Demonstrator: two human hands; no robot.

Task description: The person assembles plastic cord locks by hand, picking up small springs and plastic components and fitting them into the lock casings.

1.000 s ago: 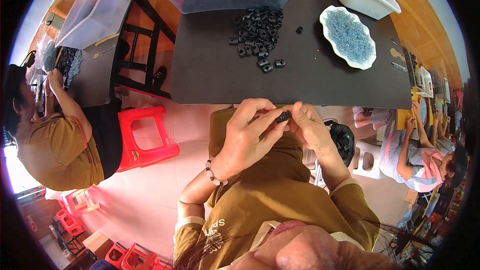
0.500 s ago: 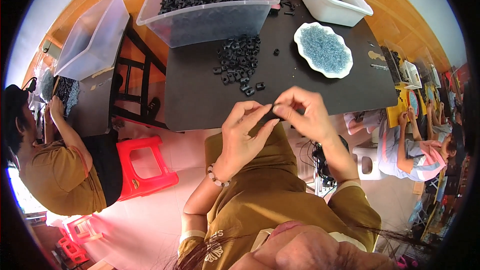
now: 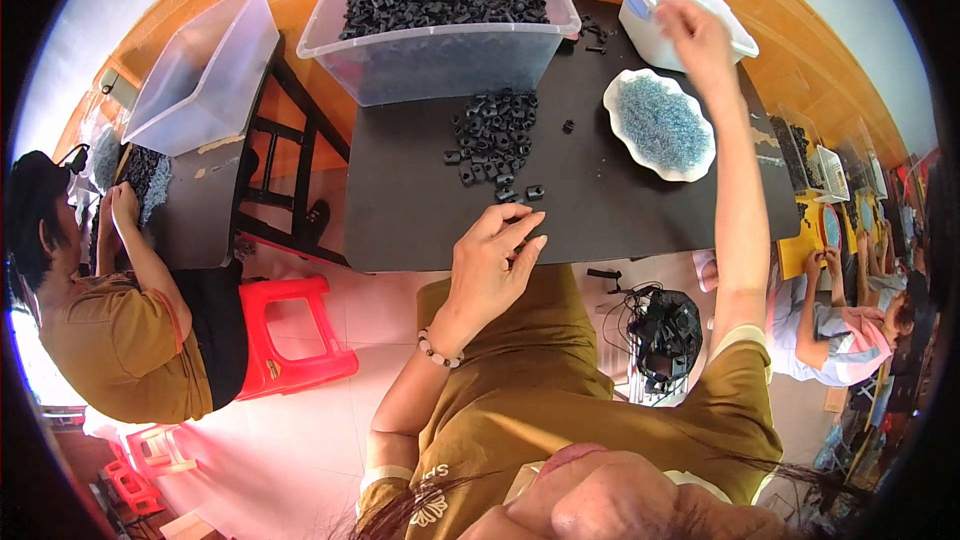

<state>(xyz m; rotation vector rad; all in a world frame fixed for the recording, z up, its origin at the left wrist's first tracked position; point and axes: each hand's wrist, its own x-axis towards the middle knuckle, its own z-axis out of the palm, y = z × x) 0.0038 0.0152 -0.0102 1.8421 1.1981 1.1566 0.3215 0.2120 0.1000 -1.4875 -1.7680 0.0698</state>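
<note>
My left hand [image 3: 492,265] hovers just off the table's near edge. Its thumb and index finger are apart, with nothing visible between them. My right hand [image 3: 697,42] reaches over the front rim of a white plastic bin [image 3: 655,35] at the far right; motion blurs its bent fingers, so any hold is unclear. Beyond my left fingertips lies a loose pile of small black plastic parts [image 3: 497,135], with a single black part [image 3: 568,126] off to its right. A scalloped white dish [image 3: 690,172] holds many tiny blue-grey pieces [image 3: 660,120], below my right forearm's left side.
A clear tub [image 3: 440,70] heaped with black parts stands at the back of the dark table [image 3: 420,220]. Left are a person [image 3: 120,340] seated at another table, a red stool [image 3: 300,340] and an empty-looking clear tub [image 3: 200,80]. More people [image 3: 850,325] work at the right.
My hands have parted: the right, formerly at the left's fingertips with a small dark piece, has swung far right to the white bin. My left hand has stayed near the table edge.
</note>
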